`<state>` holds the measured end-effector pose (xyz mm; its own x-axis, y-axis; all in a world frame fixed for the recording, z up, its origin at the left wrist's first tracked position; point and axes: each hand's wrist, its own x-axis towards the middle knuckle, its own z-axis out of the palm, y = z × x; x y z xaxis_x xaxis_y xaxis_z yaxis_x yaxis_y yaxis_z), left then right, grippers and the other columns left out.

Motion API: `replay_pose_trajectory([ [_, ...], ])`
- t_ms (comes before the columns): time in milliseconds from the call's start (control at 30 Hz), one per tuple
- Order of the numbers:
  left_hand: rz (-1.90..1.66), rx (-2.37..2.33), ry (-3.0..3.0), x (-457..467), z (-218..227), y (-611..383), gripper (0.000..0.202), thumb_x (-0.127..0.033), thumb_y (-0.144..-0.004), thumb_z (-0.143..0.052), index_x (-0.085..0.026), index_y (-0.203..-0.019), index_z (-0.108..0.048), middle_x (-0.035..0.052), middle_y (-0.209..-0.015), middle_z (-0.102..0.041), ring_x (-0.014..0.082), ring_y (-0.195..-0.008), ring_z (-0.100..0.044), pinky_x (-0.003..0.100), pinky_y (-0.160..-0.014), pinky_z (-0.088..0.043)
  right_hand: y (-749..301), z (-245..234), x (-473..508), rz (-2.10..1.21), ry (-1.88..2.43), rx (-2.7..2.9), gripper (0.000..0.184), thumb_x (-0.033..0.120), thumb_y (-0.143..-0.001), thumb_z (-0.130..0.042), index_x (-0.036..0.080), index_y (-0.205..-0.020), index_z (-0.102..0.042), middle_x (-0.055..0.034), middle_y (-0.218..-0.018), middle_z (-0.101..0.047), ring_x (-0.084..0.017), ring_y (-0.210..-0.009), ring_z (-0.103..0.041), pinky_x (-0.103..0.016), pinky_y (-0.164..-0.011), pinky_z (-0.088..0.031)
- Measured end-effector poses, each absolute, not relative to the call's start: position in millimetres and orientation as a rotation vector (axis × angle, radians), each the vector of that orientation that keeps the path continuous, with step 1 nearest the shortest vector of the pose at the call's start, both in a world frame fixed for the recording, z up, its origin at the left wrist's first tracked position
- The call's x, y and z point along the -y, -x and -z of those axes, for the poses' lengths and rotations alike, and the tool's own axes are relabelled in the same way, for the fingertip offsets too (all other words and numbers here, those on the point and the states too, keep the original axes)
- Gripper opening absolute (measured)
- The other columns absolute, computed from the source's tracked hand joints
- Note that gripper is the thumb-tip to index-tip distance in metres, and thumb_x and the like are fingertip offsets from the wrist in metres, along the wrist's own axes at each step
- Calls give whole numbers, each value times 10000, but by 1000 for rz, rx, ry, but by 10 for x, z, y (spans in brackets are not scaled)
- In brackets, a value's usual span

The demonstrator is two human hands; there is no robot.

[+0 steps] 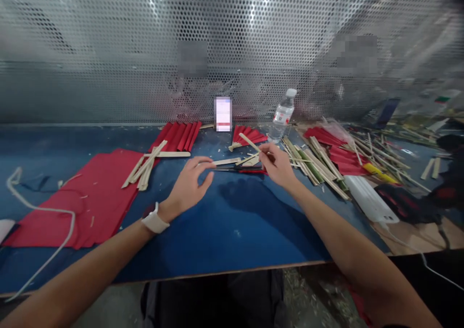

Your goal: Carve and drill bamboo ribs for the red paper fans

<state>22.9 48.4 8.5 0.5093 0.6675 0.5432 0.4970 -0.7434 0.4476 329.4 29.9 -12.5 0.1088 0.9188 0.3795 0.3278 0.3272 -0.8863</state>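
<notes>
My right hand (278,164) is closed in a pinch on a thin bamboo slat (249,142) that slants up to the left. My left hand (190,183) hovers over the blue table (232,221), fingers curved and apart, its fingertips close to a flat bamboo slat (226,162) and holding nothing. A white watch sits on that wrist. Red-handled scissors (246,170) lie between the two hands. Just behind them rests a small red folded fan (250,135).
Red paper sheets (83,197) with bamboo slats (145,166) lie at left, crossed by a white cable (47,212). A water bottle (282,115) and a phone (222,114) stand at the perforated metal wall. Bamboo strips and red fans (326,159) pile up at right.
</notes>
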Motion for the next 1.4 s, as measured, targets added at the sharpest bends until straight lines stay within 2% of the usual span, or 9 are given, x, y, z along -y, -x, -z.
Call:
replay_pose_trajectory([
  [67,-1143,-973,-2400,-577,-198,-369,270,-360,-1025,-617,-183,-1213,-696,128,-1299,-677,264,-1271,-629,519,-1158,-505,-3192,92,-193,-615,1228,1555,223,400,-977,-621,206,-1087,-628,-16,-836,-591,-74,-614,-510,-243,-588,-392],
  [233,-1146,-814,-2205,-783,-364,-633,180,-338,-992,-702,-180,-1044,-770,143,-1382,-635,254,-1303,-622,433,-1050,-564,-3050,99,-84,-570,1235,1744,227,386,-1003,-575,197,-1103,-652,-10,-805,-609,-78,-626,-505,-235,-623,-380],
  [333,-1167,-821,-2166,-796,-321,-647,154,-303,-997,-697,-169,-974,-769,146,-1365,-647,247,-1281,-634,434,-1032,-572,-3031,130,-89,-545,1232,1805,254,392,-1020,-536,191,-1115,-659,-20,-821,-640,-85,-648,-518,-231,-642,-395],
  [500,-1105,-754,-2136,-781,-218,-559,171,-300,-1007,-680,-168,-1025,-788,154,-1390,-630,249,-1310,-627,453,-1070,-560,-3039,153,-102,-501,1259,1851,283,393,-1018,-534,184,-1154,-668,-35,-867,-680,-92,-663,-555,-239,-671,-416],
  [867,-1276,-735,-2305,-805,-89,-515,71,-257,-994,-685,-217,-981,-743,99,-1314,-627,241,-1250,-643,508,-1164,-507,-3022,160,-70,-487,1286,1918,317,408,-1021,-511,201,-1189,-682,-41,-905,-711,-105,-703,-613,-255,-696,-462],
  [1167,-1276,-980,-2023,-926,6,-476,91,-248,-984,-677,-195,-943,-739,114,-1330,-603,234,-1201,-660,415,-988,-605,-3119,158,-157,-468,1418,1888,279,376,-947,-591,197,-1118,-720,-60,-929,-722,-140,-754,-627,-299,-742,-464],
  [1300,-1166,-1020,-2052,-1005,34,-424,143,-266,-1011,-632,-205,-1062,-751,115,-1373,-636,236,-1238,-658,396,-981,-607,-3168,167,-201,-510,1464,1783,258,390,-941,-599,194,-1062,-715,-72,-945,-718,-154,-769,-635,-318,-758,-473],
  [1367,-1097,-1107,-2182,-1052,41,-382,211,-199,-1024,-543,-210,-1097,-741,97,-1296,-692,211,-1167,-680,386,-975,-601,-3193,180,-223,-560,1478,1705,251,392,-931,-614,190,-1054,-699,-72,-948,-712,-145,-727,-629,-319,-740,-480],
  [1400,-1063,-1160,-2254,-1072,46,-360,239,-155,-1009,-510,-204,-1039,-742,87,-1208,-722,201,-1093,-691,385,-966,-595,-3207,190,-237,-594,1481,1661,250,391,-922,-623,189,-1052,-692,-68,-927,-704,-140,-700,-623,-317,-726,-482],
])
